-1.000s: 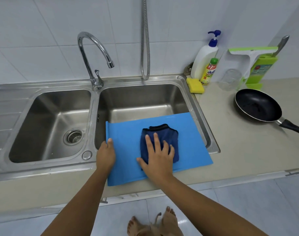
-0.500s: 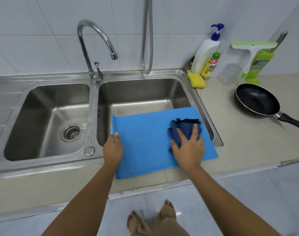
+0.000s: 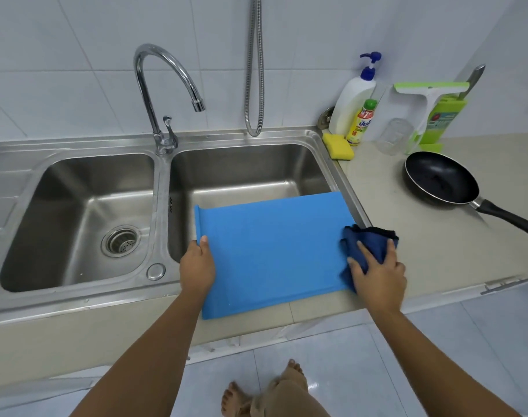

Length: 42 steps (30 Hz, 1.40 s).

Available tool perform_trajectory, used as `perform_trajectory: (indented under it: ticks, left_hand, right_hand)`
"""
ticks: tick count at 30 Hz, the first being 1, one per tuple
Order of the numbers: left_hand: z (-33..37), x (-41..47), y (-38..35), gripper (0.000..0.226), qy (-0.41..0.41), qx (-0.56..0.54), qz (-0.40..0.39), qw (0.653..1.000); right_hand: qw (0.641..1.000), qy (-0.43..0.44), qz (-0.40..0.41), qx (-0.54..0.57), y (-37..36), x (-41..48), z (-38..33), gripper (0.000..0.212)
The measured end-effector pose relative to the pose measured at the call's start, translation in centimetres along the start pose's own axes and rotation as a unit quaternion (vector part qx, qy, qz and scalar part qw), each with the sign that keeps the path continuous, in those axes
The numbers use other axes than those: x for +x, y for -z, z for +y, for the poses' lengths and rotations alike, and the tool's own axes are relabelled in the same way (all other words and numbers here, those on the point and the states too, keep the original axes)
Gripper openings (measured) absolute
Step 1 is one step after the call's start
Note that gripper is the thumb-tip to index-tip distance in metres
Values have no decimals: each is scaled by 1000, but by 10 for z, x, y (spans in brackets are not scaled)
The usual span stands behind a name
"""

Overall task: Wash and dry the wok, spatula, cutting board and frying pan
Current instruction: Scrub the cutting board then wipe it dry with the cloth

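Plainly the blue plastic cutting board (image 3: pixel 274 251) is at its drying step. It lies flat, its far part bridging the front of the right basin of the stainless steel double sink (image 3: pixel 162 188) and its near edge resting on the beige stone counter (image 3: pixel 437 245). The left hand (image 3: pixel 196 266) clasps the board's left edge, thumb on top, in a steadying hold. The right hand (image 3: pixel 377 272) lies with fingers spread on a bunched dark blue cloth (image 3: pixel 365 239), pressing it down at the board's right edge rather than clutching it. To do this well, I judge, the strokes should overlap and run the full length, with the cloth wrapped over the rim so the edge dries too. The board then wants turning for its underside, and the left grasp should be firm for that, since part of the board overhangs the basin and could tip in. A black non-stick frying pan (image 3: pixel 440 179) sits well apart on the counter to the right.
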<state>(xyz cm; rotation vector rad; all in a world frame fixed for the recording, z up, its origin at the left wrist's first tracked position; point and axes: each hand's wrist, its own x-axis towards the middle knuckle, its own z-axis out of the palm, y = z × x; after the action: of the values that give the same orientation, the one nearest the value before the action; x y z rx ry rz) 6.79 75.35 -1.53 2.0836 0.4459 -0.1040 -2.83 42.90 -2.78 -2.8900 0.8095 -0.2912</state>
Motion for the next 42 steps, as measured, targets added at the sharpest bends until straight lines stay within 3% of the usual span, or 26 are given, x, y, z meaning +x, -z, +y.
perform_trajectory:
  ticks: [3,9,13,15,17,19,21,23,27,29,32,35,37,39,42]
  left_hand:
    - [2,-2,-1,47,1,1,6,1000]
    - [2,-3,0,45,1,-11,9,1000]
    - [0,-3,0,45,-3,-21,9,1000]
    - [-1,-2,0,46,1,-21,8,1000]
    - [1,-3,-2,45,3,-19,8,1000]
    - [1,-3,-2,44,5,-18,13,1000]
    - [0,-3,-2,44,7,-18,22,1000]
    - [-1,-2,-2,45,10,-21,30,999]
    - [-3,-1,-2,45,13,-44,39,998]
    - [-4,0,-2,45,9,-48,38,998]
    - [-4,0,-3,45,11,-40,33,999]
    - [-2,0,-2,44,17,-33,30,999]
    - [-2,0,-3,43,17,-31,30,999]
    - [-2,-1,-2,43,15,-34,33,999]
    - [-2,-3,-1,42,16,-43,35,998]
  right_hand:
    - [999,-5,42,-1,-3,-13,-26,57]
    - [981,186,27,52,-20,-68,-147,52]
    - [960,272,11,61,-20,-40,-134,45]
    - [971,233,12,40,-21,-5,-109,47]
    - [991,128,20,29,-16,29,-89,54]
    - [999,17,-17,32,-14,51,-86,52]
    - [999,-18,-14,35,-19,50,-108,44]
    - [997,49,26,52,-24,28,-150,38]
    - [963,260,0,75,-33,-11,-211,44]
    - [952,294,-14,85,-29,10,-205,44]
    - [975,214,25,48,-29,66,-167,44]
    - [998,-8,-31,56,-24,103,-138,47]
    - [994,-94,-26,53,-22,97,-147,48]
    - [996,-44,-32,66,-25,76,-172,46]
    - [980,191,0,60,-33,36,-188,41]
